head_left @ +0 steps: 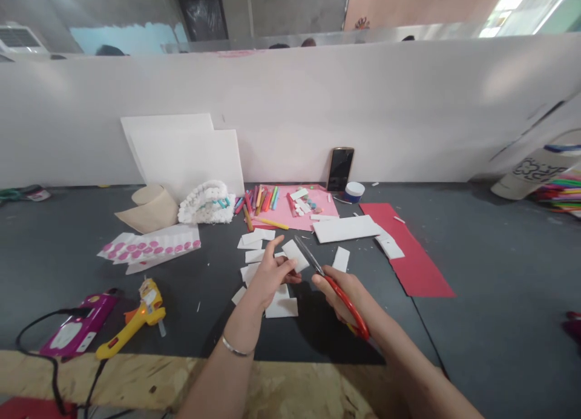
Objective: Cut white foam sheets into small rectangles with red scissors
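Observation:
Between the thumb and fingers of my left hand (272,270) is a small white foam board piece (296,254), raised above the table. My right hand (342,292) grips red-handled scissors (347,303), whose blades point up and left along the right edge of that piece. Whether the blades touch it I cannot tell. Several cut white pieces (281,308) lie beneath and around my left hand, some hidden by it. Another white piece (341,259) rests just beyond my right hand, and a longer white strip (345,229) lies behind it.
A yellow glue gun (145,316) and a purple device (82,325) with cables sit at left. Markers (263,199) lie on pink paper (302,225). A phone (340,168) leans on the white partition (290,110) beside a small jar (354,192). Red sheet (417,261) at right.

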Motion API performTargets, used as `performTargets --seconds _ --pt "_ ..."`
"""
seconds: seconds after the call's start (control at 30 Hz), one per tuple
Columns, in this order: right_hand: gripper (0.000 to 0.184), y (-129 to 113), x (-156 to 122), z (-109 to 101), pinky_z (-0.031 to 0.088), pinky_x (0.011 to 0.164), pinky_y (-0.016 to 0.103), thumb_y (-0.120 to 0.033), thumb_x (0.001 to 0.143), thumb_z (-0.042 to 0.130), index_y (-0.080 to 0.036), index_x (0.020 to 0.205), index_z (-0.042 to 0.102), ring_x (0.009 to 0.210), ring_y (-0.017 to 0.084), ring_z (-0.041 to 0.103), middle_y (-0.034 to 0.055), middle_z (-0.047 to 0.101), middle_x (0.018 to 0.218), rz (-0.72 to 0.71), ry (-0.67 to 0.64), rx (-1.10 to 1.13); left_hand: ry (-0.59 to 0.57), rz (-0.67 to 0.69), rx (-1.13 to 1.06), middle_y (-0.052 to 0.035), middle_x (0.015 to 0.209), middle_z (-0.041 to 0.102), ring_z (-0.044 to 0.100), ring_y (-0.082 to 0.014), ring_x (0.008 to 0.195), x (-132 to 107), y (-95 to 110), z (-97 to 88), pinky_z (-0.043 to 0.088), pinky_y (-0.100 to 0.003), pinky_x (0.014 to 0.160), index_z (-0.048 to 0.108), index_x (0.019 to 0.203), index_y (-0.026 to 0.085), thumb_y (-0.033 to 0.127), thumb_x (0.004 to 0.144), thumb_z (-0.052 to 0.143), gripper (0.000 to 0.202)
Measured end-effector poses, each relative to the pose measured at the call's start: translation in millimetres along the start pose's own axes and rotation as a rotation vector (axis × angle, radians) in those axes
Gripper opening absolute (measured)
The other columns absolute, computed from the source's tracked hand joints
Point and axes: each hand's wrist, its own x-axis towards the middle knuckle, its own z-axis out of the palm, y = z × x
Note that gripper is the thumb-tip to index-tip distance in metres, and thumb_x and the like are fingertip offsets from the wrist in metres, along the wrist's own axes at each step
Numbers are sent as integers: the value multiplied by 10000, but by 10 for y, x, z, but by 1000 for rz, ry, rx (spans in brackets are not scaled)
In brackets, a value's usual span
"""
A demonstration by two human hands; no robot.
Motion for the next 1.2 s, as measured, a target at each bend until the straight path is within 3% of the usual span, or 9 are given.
performTargets --seconds 0.13,0.3,0.5,0.6,0.67,0.8,0.97,1.13,1.2 --pt "377 -54 -26 -21 357 425 220 -550 932 388 -245 710 391 399 113 474 -54 486 515 42 23 44 48 19 177 69 580 561 610 -142 515 56 -10 -89 535 -273 541 484 1193 186 348 724 698 541" --pt "381 -68 -29 -35 366 416 214 -569 927 396 -243 730 405 389 104 473 -57 492 537 80 14 79 132 92 455 54 651 557 555 -128 400 93 -17 -191 425 -250 423 576 991 221 319 758 622 257" --pt "388 14 -23 -121 412 432 214 -609 900 447 -239 787 474 406 102 483 -65 486 564 137 97 169 294 254 740 -3 730 616 583 -189 630 74 16 -202 378 -275 598 627 849 247 190 728 654 137" --pt "409 65 -16 -150 399 402 213 -639 877 468 -236 834 520 408 105 472 -55 505 583 185 168 269 340 217 831 -5 722 621 563 -201 651 75 12 -196 356 -290 642 581 828 249 209 756 657 112" --pt "421 82 -9 -154 395 391 213 -651 865 481 -234 827 526 404 105 468 -51 511 586 199 187 306 339 191 910 -5 736 617 576 -209 697 79 18 -202 371 -298 674 551 834 244 217 785 634 101" --pt "428 75 -2 -151 404 395 215 -654 858 499 -230 836 548 403 103 469 -50 505 584 174 192 327 317 319 990 -36 904 618 589 -211 878 82 71 -228 420 -310 786 533 796 221 184 778 629 104" --pt "442 45 -3 -184 366 356 206 -654 854 513 -219 894 586 373 94 433 -62 474 543 162 230 413 232 241 957 13 800 621 572 -168 696 45 207 -233 414 -283 662 526 799 228 218 820 580 59" --pt "446 41 4 -238 355 327 199 -663 869 505 -227 776 503 340 85 422 -74 451 510 90 346 574 290 337 1047 -28 873 661 615 -208 839 98 484 -203 427 -317 751 565 790 220 207 799 607 45" --pt "460 41 11 -251 356 320 198 -672 870 501 -231 745 468 331 85 426 -74 449 500 78 384 623 230 313 962 -25 832 678 634 -205 813 219 589 -155 441 -323 760 579 808 219 221 805 612 33"
